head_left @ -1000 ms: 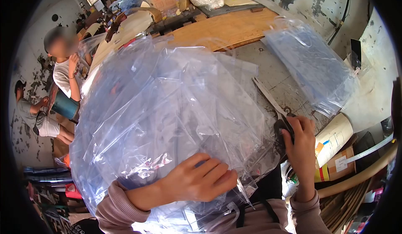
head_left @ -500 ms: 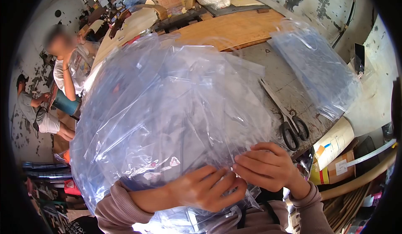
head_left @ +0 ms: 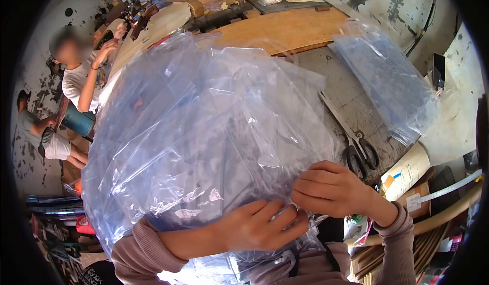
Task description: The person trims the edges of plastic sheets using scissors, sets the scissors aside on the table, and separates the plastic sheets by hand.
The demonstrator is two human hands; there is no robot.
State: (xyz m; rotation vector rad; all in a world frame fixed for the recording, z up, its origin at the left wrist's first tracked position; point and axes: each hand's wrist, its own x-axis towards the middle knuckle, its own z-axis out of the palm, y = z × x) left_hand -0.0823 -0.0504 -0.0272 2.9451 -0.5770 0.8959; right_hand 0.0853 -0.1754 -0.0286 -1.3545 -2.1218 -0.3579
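Observation:
A large heap of clear, bluish plastic sheeting fills the middle of the view. At its near right edge my left hand has its fingers curled and closed on the plastic. Close beside it, my right hand pinches the same edge, its fingertips nearly touching those of my left hand. The exact bit of plastic between the fingertips is partly hidden. Scissors with black handles lie on the worktable, just beyond my right hand, with nobody holding them.
A flat stack of clear plastic lies at the back right, near a phone. Behind the heap is a wooden board. Two people are at the left. Rolled paper and a cardboard box stand at the right.
The scissors have been let go and lie on the table. My right hand has come over to the plastic edge beside my left hand. Both hands have since shifted slightly right.

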